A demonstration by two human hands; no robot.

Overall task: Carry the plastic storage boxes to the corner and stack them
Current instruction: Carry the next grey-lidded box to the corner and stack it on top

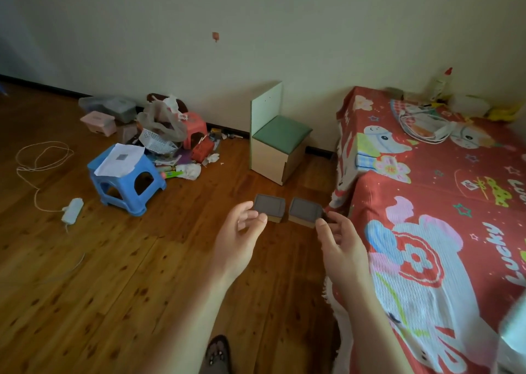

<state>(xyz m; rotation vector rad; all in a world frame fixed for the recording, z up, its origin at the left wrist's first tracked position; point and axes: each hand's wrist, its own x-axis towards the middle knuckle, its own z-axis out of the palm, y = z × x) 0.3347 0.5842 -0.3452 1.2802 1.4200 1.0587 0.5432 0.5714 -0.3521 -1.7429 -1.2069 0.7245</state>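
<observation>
Reaching: both hands were out toward two boxes [269, 207] on the floor [85, 288]
Left hand [239, 237]: loosely spread, empty
Right hand [340, 241]: loosely spread, empty
Handling: boxes looked light, rigid; best gripped by the sides

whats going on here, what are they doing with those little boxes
A person reaches both hands toward two small grey-lidded boxes, the left box and the right box, side by side on the wooden floor beside the bed. The left hand and right hand are open; neither grips a box yet.
</observation>
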